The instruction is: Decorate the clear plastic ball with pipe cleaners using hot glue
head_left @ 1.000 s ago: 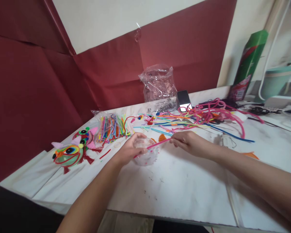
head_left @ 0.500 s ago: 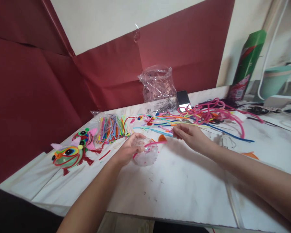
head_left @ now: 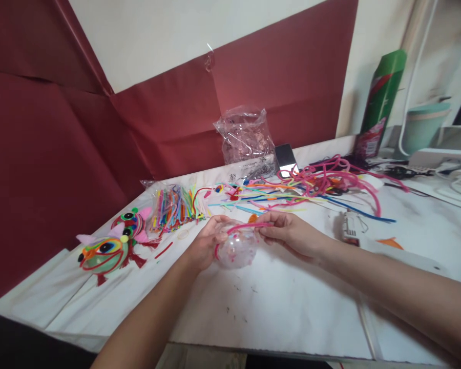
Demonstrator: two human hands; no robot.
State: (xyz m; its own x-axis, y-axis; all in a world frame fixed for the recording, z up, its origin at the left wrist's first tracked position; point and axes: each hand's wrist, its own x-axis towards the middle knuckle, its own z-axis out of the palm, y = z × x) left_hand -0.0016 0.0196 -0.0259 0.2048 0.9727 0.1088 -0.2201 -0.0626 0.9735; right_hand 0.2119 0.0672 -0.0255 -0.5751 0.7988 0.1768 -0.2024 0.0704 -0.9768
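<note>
My left hand [head_left: 208, 243] grips a clear plastic ball [head_left: 238, 249] from its left side, fingers curled over the top. A pink pipe cleaner [head_left: 249, 225] runs across the upper part of the ball, and its free end reaches right. My right hand [head_left: 282, 231] pinches that end between thumb and fingertips, close to the ball's right side. Pink spots show on the ball. Behind it, a small orange piece [head_left: 252, 219] peeks out by the right fingertips. To the left stand finished-looking animal heads [head_left: 105, 253] with big eyes and red tassels.
A plastic bag of colourful pipe cleaners [head_left: 176, 207] lies behind my left hand. Loose pipe cleaners and a pink tangle [head_left: 338, 177] spread behind my right hand. A phone [head_left: 286, 160], a clear bag [head_left: 246, 136] and a green box [head_left: 382, 102] stand at the back. A glue gun-like white item [head_left: 350, 228] is near my right forearm.
My right hand has come down and left to the ball and taken hold of the pink pipe cleaner's end. The ball has turned in my left hand, and the view has shifted slightly.
</note>
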